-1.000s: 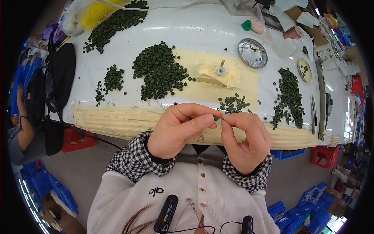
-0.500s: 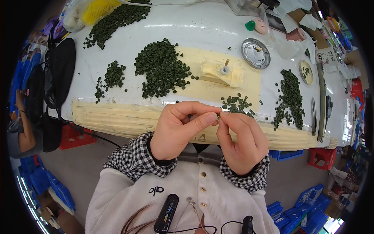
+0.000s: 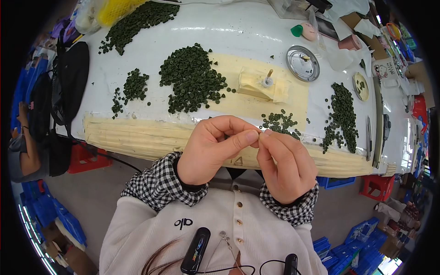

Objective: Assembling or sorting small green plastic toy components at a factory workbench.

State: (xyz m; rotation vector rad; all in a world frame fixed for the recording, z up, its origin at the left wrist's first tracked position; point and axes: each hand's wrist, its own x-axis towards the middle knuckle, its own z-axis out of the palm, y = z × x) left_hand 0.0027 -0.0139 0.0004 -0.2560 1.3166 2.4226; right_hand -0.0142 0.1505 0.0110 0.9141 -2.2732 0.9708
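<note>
My left hand (image 3: 208, 149) and my right hand (image 3: 288, 165) meet above the table's front edge, thumb and fingers of each pinched together. Their fingertips touch; whatever they hold between them is too small and covered to make out. Just beyond the right hand lies a small group of round dark green pieces (image 3: 280, 123). Farther off, a block wrapped in cream tape (image 3: 256, 88) carries a short upright brown peg (image 3: 269, 73) in a pale collar. A large heap of small dark green pieces (image 3: 190, 82) spreads to the left of the block.
More green pieces lie in a far-left heap (image 3: 137, 23), a smaller left pile (image 3: 136, 85) and a right pile (image 3: 343, 117). A round metal dish (image 3: 302, 63) and tweezers (image 3: 369, 137) are at the right. A black bag (image 3: 73, 82) hangs at left, near another person's arm (image 3: 28, 137).
Both hands stay pinched together with only a slight shift of the fingers. A small bit visible at the fingertips earlier is now covered. The view has shifted a little.
</note>
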